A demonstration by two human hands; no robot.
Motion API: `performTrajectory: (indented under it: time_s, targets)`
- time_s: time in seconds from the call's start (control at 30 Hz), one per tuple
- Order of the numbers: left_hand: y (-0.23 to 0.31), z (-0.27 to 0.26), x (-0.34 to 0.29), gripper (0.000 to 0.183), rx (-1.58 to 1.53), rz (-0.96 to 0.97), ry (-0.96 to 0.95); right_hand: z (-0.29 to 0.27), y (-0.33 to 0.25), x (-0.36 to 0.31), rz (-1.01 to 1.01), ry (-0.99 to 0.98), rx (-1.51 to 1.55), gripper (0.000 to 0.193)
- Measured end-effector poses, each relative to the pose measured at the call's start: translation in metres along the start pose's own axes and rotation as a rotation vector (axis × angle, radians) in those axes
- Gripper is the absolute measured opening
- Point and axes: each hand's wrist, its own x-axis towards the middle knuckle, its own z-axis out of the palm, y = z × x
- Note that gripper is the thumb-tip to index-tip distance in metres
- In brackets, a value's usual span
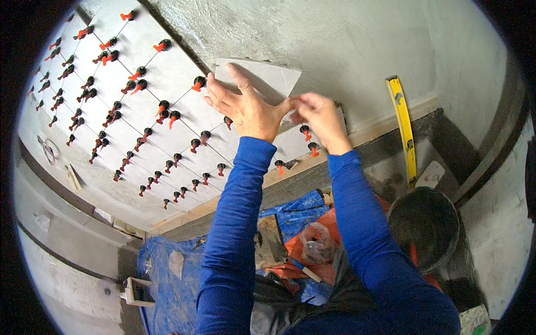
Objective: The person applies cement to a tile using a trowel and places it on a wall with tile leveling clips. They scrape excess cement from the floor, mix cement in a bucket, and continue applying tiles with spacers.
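Note:
My left hand (249,109) is spread in front of a pale tile (271,81), its fingers stretched and apart. That tile tilts against the rough grey wall; whether my palm presses on it, I cannot tell. Curled and slightly blurred, the fingers of my right hand (325,120) meet the left thumb at the tile's lower right corner. What they pinch, if anything, is hidden. Left of my hands, white wall tiles (184,70) carry rows of black and red levelling clips, one clip (199,84) close to my left fingertips. Several more clips (305,132) stand below my right hand.
A yellow spirit level (403,125) leans on the wall at right, above a dark bucket (438,223). A wooden batten (374,129) runs under the tiles. Below lie blue sheeting (184,290), orange sheeting (301,245) and a clear plastic bag (318,244).

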Motion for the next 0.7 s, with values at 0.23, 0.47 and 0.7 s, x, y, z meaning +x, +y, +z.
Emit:
performTrajectory:
  time_s: [0.23,0.47,0.7]
  targets:
    - [-0.012,0.025,-0.016,0.131,0.07,0.26,-0.17,-0.033,-0.02,0.003,-0.112,0.185,0.017,0.02]
    - [-0.015,0.045,-0.023,0.13,0.075,0.344,-0.289,-0.042,0.012,0.012,-0.063,0.218,-0.014,0.016]
    - [-0.017,0.058,-0.04,0.133,0.139,0.33,-0.392,-0.048,0.044,0.021,0.011,0.221,-0.036,0.018]
